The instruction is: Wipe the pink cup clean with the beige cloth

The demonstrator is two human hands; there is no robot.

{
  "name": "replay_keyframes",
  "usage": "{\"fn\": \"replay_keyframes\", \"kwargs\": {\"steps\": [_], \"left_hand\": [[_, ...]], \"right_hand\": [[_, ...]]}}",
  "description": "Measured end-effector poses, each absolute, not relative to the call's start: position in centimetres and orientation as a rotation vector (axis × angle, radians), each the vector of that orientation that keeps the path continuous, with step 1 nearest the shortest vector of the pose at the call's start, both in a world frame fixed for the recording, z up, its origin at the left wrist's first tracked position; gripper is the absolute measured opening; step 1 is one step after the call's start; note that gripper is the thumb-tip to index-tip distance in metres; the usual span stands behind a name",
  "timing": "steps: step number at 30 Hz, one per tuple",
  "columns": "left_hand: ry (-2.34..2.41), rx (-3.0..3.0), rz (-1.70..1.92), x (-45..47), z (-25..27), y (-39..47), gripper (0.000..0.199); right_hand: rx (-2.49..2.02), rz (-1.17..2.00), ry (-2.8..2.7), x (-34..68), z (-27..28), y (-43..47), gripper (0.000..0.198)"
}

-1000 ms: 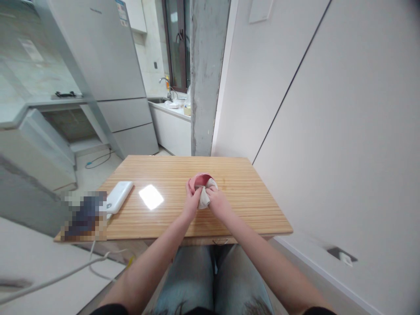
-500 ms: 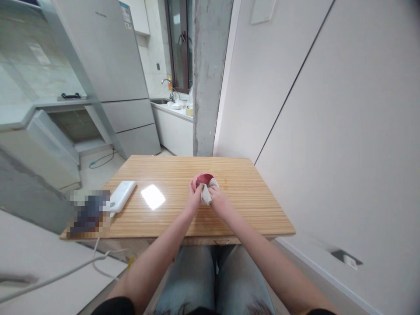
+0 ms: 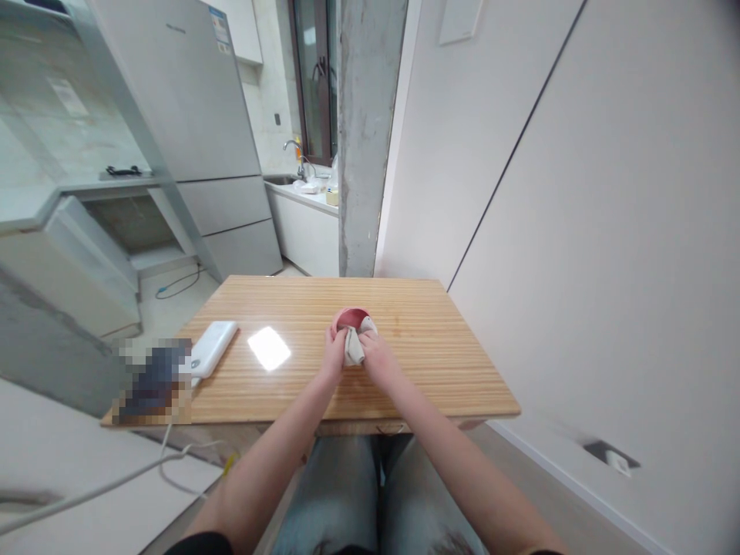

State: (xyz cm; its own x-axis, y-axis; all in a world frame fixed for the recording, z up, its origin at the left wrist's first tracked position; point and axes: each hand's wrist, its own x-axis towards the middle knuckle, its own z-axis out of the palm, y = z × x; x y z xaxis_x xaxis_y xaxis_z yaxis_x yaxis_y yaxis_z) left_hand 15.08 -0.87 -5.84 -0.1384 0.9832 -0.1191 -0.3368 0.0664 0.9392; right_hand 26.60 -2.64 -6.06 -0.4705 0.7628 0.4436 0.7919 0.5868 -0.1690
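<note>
Centre of frame, slightly below mid-height: your two hands are close together around a pink bowl (image 3: pixel 350 317), its mouth tipped up enough to show the inside. Change since the frame half a second ago: the bowl sits a little further toward the left of the picture, more than the slight shift of the view itself accounts for, and both hands go with it. Your left hand (image 3: pixel 334 351) is closed around the bowl's left side, thumb at the near rim against the cloth. Your right hand (image 3: pixel 378 358) is bunched on the pale cloth (image 3: pixel 354 348) at the right side of the mouth. The cloth also looks different: in the earlier frame it hangs as a narrow strip with its tip to the right; now it spreads broader between your thumbs, the loose end lower and nearer the left hand. Part of it lies over the right rim. Reading, as judgement: bowl and cloth are being worked against each other, and the small shift suggests a change of contact spot within the same step, with neither item released. Cannot tell whether the bowl's base touches the wooden table (image 3: pixel 301 299). Unchanged: white device (image 3: pixel 214 348) toward the left of the tabletop, well apart from your hands, with the pixelated patch (image 3: pixel 155 381) just beside it.
</note>
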Motion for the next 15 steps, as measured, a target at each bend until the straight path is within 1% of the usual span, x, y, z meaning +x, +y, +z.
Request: {"fn": "replay_keyframes", "kwargs": {"steps": [2,4,6,8,10,11,13,15], "left_hand": [[1.187,0.864,1.281,14.0,-5.6,-0.6,0.031],[1.242,0.988,1.078,12.4,-4.8,-0.1,0.035],[1.245,1.113,0.863,11.2,-4.0,0.4,0.044],[1.238,1.15,0.782,10.9,-3.6,0.4,0.057],[1.225,1.069,0.893,11.7,-3.9,-0.1,0.067],[1.191,1.008,0.997,12.3,-4.1,-0.4,0.068],[1.081,0.894,1.19,13.4,-4.9,-1.0,0.063],[1.003,0.838,1.272,14.0,-5.5,-1.4,0.053]], "right_hand": [[-1.144,-0.087,-2.409,27.1,-6.3,-3.0,0.017],[-1.038,-0.11,-2.496,28.1,-6.2,-3.2,0.016],[-0.99,-0.144,-2.548,29.0,-6.0,-3.1,0.015],[-1.017,-0.171,-2.563,29.3,-5.9,-3.0,0.015],[-1.085,-0.166,-2.541,29.0,-6.0,-2.9,0.014],[-1.118,-0.149,-2.513,28.6,-6.1,-2.9,0.014],[-1.16,-0.1,-2.428,27.8,-6.3,-3.2,0.013],[-1.137,-0.025,-2.346,27.5,-6.5,-3.8,0.012]]}}
